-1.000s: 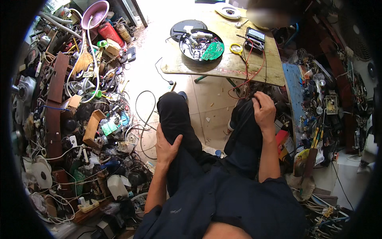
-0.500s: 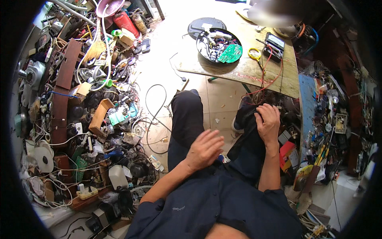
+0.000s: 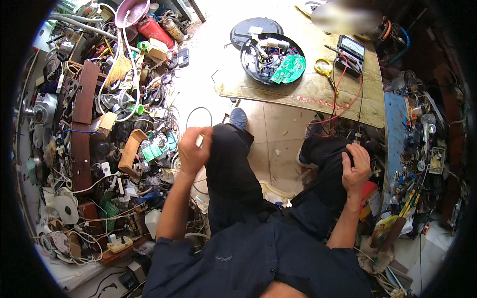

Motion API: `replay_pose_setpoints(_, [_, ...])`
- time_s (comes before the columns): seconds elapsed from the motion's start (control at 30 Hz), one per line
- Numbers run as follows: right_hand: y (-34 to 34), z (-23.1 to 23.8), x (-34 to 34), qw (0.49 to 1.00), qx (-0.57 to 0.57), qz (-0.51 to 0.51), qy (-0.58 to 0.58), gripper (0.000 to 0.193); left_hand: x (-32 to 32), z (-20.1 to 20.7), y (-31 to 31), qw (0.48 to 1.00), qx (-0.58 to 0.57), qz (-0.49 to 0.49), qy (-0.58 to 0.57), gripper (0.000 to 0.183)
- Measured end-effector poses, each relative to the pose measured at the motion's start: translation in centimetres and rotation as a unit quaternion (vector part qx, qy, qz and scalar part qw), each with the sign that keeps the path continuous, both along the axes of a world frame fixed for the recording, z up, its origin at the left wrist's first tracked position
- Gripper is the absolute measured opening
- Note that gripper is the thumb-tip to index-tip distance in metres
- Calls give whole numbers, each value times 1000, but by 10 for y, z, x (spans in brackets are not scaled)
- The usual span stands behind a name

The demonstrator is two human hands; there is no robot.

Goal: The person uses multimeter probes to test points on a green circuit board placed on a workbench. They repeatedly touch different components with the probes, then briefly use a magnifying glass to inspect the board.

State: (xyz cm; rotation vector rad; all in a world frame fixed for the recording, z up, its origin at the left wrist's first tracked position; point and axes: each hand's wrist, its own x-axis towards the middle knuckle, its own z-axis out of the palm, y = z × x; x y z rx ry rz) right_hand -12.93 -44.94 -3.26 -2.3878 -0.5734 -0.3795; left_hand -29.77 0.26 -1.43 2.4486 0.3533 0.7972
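Note:
My left hand (image 3: 195, 150) is raised beside my left knee, its fingers curled in. A pale patch shows between thumb and fingers; I cannot tell whether it is a held thing or the bright floor behind. On my right thigh, near the knee, rests my right hand (image 3: 357, 168), fingers loosely stretched and holding nothing. Ahead on the wooden table (image 3: 298, 97) lies a round black housing (image 3: 248, 74) with wires and a green circuit board (image 3: 289, 68) in it. A round dark lid (image 3: 243, 34) lies just behind it. Neither hand touches these.
A yellow magnifying glass (image 3: 323, 66) and a black analog meter (image 3: 351, 49) with red and black leads lie on the table's right. Heaped parts and cables flank me, with a wooden box (image 3: 132, 150) on the left. A black cable (image 3: 199, 109) loops on the floor.
My left hand has swung from over my lap out to the left, and its fingers have curled. My right hand still rests on my right leg. The view has shifted slightly.

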Motion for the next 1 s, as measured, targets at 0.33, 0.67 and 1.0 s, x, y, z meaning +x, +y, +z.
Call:
replay_pose_setpoints(0.33, [29, 11, 18, 999, -39, -14, 28, 15, 133, -203, 147, 898, -37, -5, 438, 39])
replay_pose_setpoints(0.67, [47, 14, 36, 993, -89, -17, 69, 16, 197, -380, 175, 827, 120, -150, 528, 42])
replay_pose_setpoints(1.0, [49, 13, 44, 989, -112, -1, 101, 17, 182, -404, 187, 796, 129, -159, 569, 40])
